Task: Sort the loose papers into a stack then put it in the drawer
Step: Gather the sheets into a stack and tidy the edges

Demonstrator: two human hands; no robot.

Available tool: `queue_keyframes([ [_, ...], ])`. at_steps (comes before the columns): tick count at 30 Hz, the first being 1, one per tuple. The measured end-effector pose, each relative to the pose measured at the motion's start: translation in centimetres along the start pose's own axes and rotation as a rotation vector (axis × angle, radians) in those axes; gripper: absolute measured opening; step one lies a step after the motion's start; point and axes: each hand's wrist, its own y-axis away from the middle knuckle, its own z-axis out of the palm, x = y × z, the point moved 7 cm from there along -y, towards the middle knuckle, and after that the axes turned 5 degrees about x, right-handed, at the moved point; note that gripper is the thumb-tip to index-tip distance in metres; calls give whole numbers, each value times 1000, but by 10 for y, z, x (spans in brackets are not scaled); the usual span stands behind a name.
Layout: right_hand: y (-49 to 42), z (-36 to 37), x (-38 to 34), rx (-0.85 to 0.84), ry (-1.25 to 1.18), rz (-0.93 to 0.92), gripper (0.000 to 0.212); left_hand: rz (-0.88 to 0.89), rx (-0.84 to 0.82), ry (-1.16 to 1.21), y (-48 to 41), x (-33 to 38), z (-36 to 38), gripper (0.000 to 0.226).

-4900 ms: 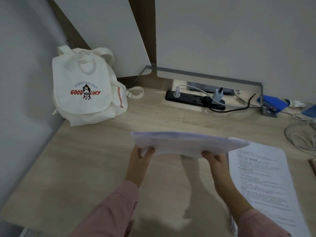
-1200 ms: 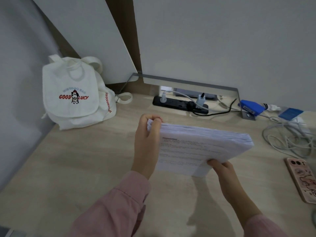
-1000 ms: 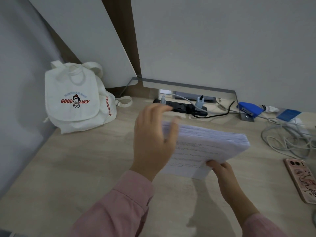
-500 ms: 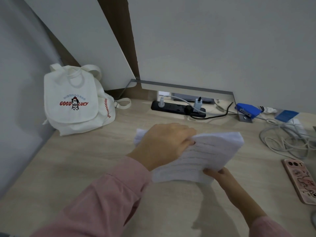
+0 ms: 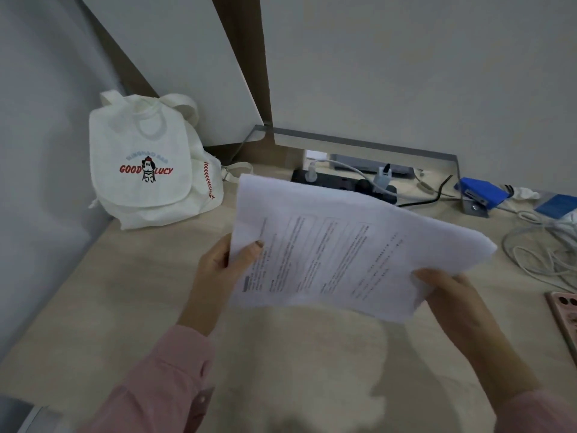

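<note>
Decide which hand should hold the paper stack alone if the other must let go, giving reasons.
Left, probably: the left hand pinches the paper stack partway along its left edge, thumb on top, while the right hand holds only its near right corner.

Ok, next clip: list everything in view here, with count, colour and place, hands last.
paper stack: one, white with printed text, held above the desk, centre
desk: one, light wood
backpack: one, white with red GOOD LUCY print, back left on the desk
power strip: one, black, plugs in it, back centre, partly behind the papers
stapler: one, blue, back right
cables: white loose tangle, count unclear, right
phone: one, pink case, right edge, cut off
sleeves: two, pink, bottom
left hand: grips the stack's left edge, thumb on top
right hand: holds the stack's near right corner
</note>
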Motion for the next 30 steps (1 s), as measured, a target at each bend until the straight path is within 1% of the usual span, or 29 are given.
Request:
queue_keyframes([
  [3, 1, 1, 20, 12, 114, -7, 32, -95, 54, -44, -2, -46, -14, 31],
  [5, 2, 0, 44, -3, 226, 43, 35, -179, 32, -87, 0, -74, -11, 41],
  [6, 2, -1, 54, -6, 257, 67, 37, -210, 28, -83, 2, -84, -10, 41],
  [8, 0, -6, 63, 29, 268, 93, 37, -218, 48, -61, 2, -90, -9, 34],
  [11, 1, -14, 61, 70, 223, 119, 35, -201, 61, -57, 5, -90, -11, 23],
  [13, 3, -15, 61, 63, 212, 142, 36, -211, 40, -75, 9, -94, -11, 20],
  [15, 6, -13, 65, 54, 253, 176, 38, -237, -10, -90, 11, -100, -9, 21],
  [18, 8, -9, 59, 34, 329, 193, 30, -287, -63, -150, 6, -102, -8, 19],
  [21, 10, -1, 45, -43, 341, 257, 24, -322, -74, -152, 1, -98, -18, 11],
  [22, 12, 1, 44, -73, 338, 302, 23, -369, -114, -123, -1, -97, -17, 14],
  [23, 14, 3, 44, -99, 344, 347, 23, -420, -184, -80, 1, -96, -16, 27],
  [24, 16, 5, 45, -120, 353, 386, 24, -471, -287, -39, 10, -94, -13, 53],
  [25, 17, 5, 46, -130, 351, 417, 26, -541, -357, -1, 20, -96, -12, 84],
  [26, 19, 5, 48, -125, 326, 442, 27, -628, -328, 57, 27, -101, -14, 100],
  [27, 21, 5, 50, -111, 286, 463, 28, -673, -258, 178, 31, -104, -14, 88],
  [28, 23, 4, 52, -91, 242, 478, 29, -740, -139, 301, 31, -110, -13, 65],
  [29, 25, 4, 54, -71, 199, 486, 30, -790, -63, 458, 39, -111, -12, 59],
  [30, 27, 3, 57, -57, 157, 491, 31, -809, 6, 636, 47, -115, -13, 67],
])
